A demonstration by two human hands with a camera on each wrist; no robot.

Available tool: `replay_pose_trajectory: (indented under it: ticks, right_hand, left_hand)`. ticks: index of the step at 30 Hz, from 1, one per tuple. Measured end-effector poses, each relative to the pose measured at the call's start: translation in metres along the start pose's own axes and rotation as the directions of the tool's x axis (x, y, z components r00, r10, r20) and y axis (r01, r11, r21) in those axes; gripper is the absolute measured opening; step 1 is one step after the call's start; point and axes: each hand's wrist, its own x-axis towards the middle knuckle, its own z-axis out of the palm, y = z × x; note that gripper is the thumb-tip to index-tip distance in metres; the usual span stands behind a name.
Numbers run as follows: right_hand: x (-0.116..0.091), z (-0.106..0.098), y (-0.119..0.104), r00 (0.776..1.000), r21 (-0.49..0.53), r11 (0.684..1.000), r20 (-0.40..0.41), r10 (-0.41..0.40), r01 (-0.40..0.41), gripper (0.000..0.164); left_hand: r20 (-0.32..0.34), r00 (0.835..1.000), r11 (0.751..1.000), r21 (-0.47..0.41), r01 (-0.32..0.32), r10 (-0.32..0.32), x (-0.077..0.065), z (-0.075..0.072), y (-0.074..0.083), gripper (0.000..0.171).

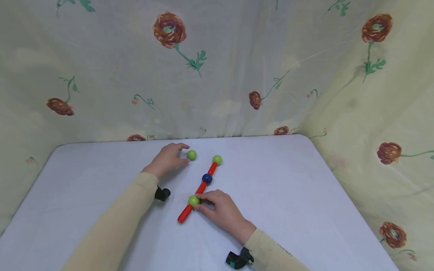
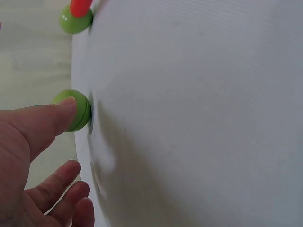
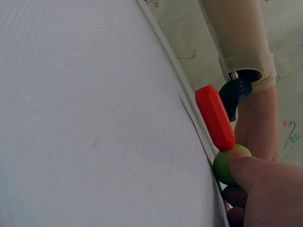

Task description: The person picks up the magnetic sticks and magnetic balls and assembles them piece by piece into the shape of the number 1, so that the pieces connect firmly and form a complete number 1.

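A straight row of red sticks and balls lies slantwise on the table. From its near end come a red stick [image 1: 184, 214], a green ball [image 1: 193, 200], a second red stick [image 1: 201, 187], a blue ball [image 1: 207, 178], a third red stick [image 1: 212, 168] and a far green ball [image 1: 217, 159]. My right hand [image 1: 223, 210] pinches the near green ball between thumb and forefinger. Beyond the row's left side is a loose green ball [image 1: 191, 154]. Around its left side my left hand [image 1: 167, 160] holds thumb and forefinger spread; whether they touch it I cannot tell.
The white table [image 1: 291, 195] has its far edge close to a hanging cloth [image 1: 230, 60] with printed flowers. Each wrist carries a black camera mount, one by the left sleeve [image 1: 116, 222], one by the right sleeve [image 1: 271, 250].
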Motion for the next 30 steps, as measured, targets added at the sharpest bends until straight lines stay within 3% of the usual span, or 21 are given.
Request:
replay_pose_trajectory:
  ticks: [5, 17, 30]
  right_hand:
    - [0.0, -0.001, -0.001, 1.0, -0.006, 1.0, 0.001, -0.001, 0.001, 0.036]
    - [0.0, 0.0, 0.001, 1.0, -0.001, 1.0, -0.015, -0.01, 0.01, 0.037]
    - [0.0, -0.001, 0.0, 1.0, -0.016, 1.0, -0.015, -0.011, 0.011, 0.037]
  left_hand:
    - [0.022, 0.999, 0.999, 0.033, -0.038, 0.037, 0.004, 0.002, 0.005, 0.054]
    - [0.06, 0.997, 0.993, 0.106, -0.049, 0.042, 0.014, 0.008, 0.013, 0.052]
    - [0.001, 0.998, 0.992, 0.113, -0.061, 0.061, 0.011, 0.014, 0.007, 0.043]
